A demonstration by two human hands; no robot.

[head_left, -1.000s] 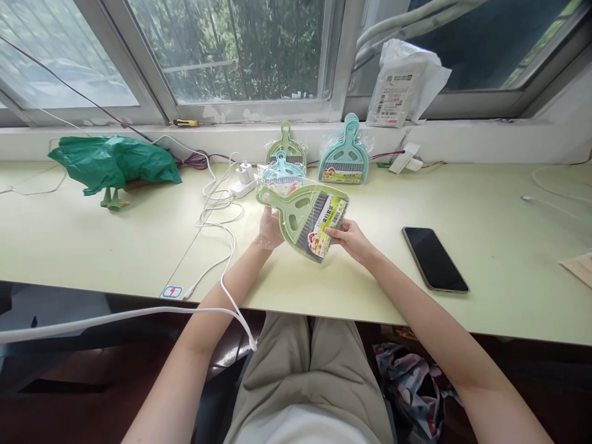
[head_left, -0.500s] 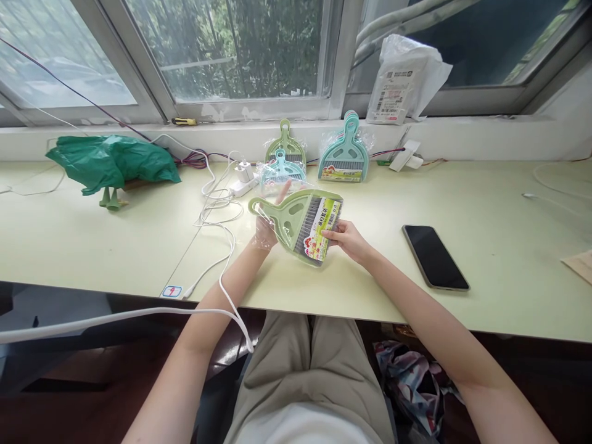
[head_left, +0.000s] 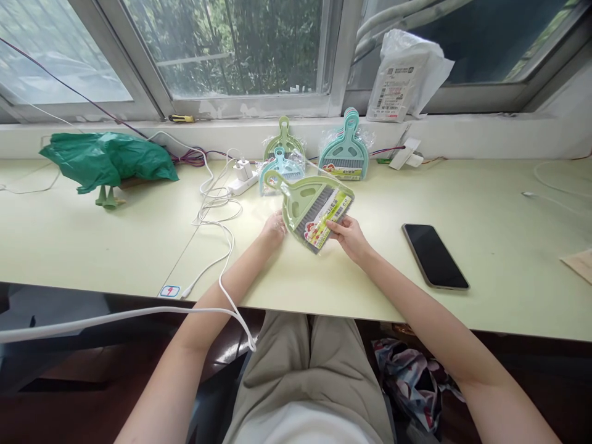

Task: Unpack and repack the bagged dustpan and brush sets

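A green dustpan and brush set (head_left: pixel 300 203) in clear plastic wrap is held tilted above the table, its handle pointing up and left. My right hand (head_left: pixel 349 236) pinches its lower right edge, thumb over the printed label. Behind the dustpan's left side is my left hand (head_left: pixel 276 227); its fingers are hidden there, so its grip does not show. Just beyond stand a small blue dustpan set (head_left: pixel 280 168) and another green dustpan set (head_left: pixel 283 137). To their right several turquoise dustpan sets (head_left: pixel 345 148) are stacked against the wall.
A black phone (head_left: pixel 435 256) lies to the right on the pale table (head_left: pixel 115 246). White cables (head_left: pixel 222 203) and a power strip (head_left: pixel 243 184) are left of my hands. A green plastic bag (head_left: pixel 111 159) sits farther left. A wrapped package (head_left: pixel 400 80) stands on the sill.
The held dustpan set has shifted slightly right and turned, its handle swinging up. My left hand's fingers, visible beside the handle before, have gone behind the dustpan. My right hand keeps its pinch.
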